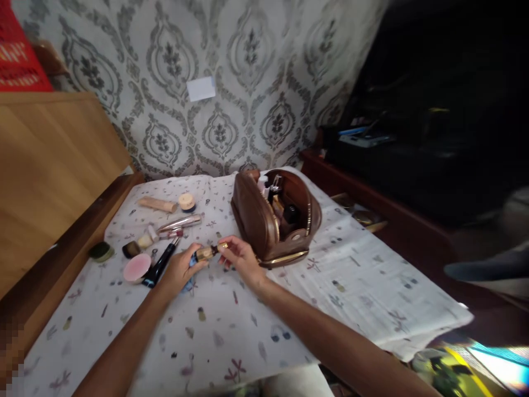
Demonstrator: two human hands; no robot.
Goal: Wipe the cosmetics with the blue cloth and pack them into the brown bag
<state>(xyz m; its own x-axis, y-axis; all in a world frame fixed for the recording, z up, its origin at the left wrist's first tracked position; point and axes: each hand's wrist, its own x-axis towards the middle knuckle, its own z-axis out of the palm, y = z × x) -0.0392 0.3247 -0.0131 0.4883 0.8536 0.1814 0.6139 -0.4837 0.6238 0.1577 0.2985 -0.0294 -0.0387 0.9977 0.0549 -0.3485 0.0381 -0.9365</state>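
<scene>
My left hand (181, 271) is closed around a small amber cosmetic bottle (204, 253) with a dark neck. A bit of blue cloth (189, 285) shows under and beside that hand. At the bottle's other end, my right hand (243, 263) pinches its gold cap; whether the cap is still joined to the neck is too blurred to tell. Just behind my right hand stands an unzipped brown toiletry bag (254, 218) with several cosmetics inside. Left of my left hand lie a black tube (164, 263) and a round pink compact (137, 268).
On the patterned cloth (231, 336) at the left lie a beige tube (157, 204), a small jar (187, 202), a shiny rose-gold tube (179, 222) and a dark green round container (101, 252). A wooden panel (49, 165) borders the left; a patterned wall (252, 71) rises behind.
</scene>
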